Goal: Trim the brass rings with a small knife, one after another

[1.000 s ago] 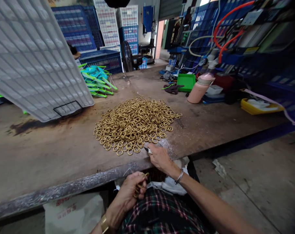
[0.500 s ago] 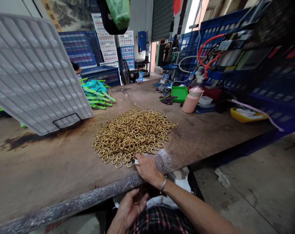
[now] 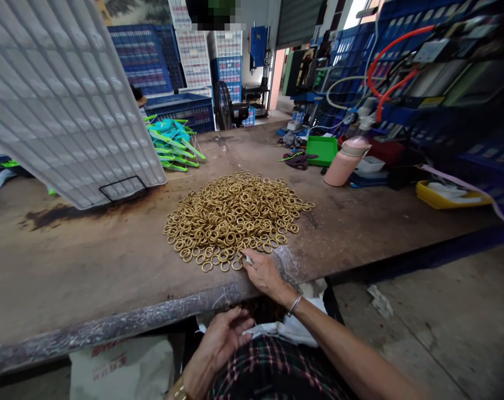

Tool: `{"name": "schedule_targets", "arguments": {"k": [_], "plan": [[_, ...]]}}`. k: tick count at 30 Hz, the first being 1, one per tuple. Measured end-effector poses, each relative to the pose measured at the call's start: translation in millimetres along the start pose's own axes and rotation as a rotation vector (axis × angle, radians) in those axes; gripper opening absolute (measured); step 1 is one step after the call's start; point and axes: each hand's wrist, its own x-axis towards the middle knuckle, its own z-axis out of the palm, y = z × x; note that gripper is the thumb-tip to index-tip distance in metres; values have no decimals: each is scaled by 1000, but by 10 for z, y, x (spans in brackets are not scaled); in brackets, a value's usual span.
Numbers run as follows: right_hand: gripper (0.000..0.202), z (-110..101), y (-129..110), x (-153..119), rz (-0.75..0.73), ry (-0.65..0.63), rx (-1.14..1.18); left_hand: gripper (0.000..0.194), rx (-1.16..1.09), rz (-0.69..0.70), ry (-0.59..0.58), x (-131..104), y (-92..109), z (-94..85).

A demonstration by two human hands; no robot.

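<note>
A wide heap of brass-coloured metal rings point(image 3: 235, 214) lies on the worn brown table point(image 3: 110, 266). At its near edge is my right hand point(image 3: 265, 273), closed in a pinch beside the outermost rings. A small pale and dark piece shows at its fingertips, too small to name. My left hand point(image 3: 226, 338) is below the table's front edge, over my lap, palm turned up. Its fingers are loosely bent and apart, and I see nothing held in them. A dark opening with white cloth point(image 3: 272, 328) around it lies between my hands, its contents unclear.
A white ribbed plastic crate point(image 3: 81, 111) stands tilted at the left. Green and turquoise plastic pieces point(image 3: 175, 144) are piled behind it. To the right are a pink bottle point(image 3: 346, 164), a green tray point(image 3: 322, 150), a yellow tray point(image 3: 447, 197) and a machine with orange hoses point(image 3: 379, 72).
The left hand's curled fingers have loosened and spread. My right hand still pinches at the heap's near edge. The camera view has shifted, moving the table scene up and right.
</note>
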Motion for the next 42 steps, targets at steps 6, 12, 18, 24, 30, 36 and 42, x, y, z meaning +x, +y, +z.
{"name": "schedule_targets", "arguments": {"k": [6,12,18,24,30,36,42], "plan": [[17,-66,-21,-116,-67,-40,207,35,263,238,-159,-233,35,89],[16,-137,-38,-249,-187,-112,292,44,480,588,72,-334,255,338],[22,-146,-60,-304,-174,-166,387,33,560,675,64,-173,389,418],[25,-142,-74,-255,69,-254,678,23,652,827,94,-82,356,358],[25,-121,-90,-206,145,-225,663,25,706,767,49,-139,363,392],[25,-78,-91,-212,132,-250,697,40,613,553,-33,-155,376,406],[25,-54,-88,-202,137,-235,748,38,517,532,-100,-131,372,357]]}}
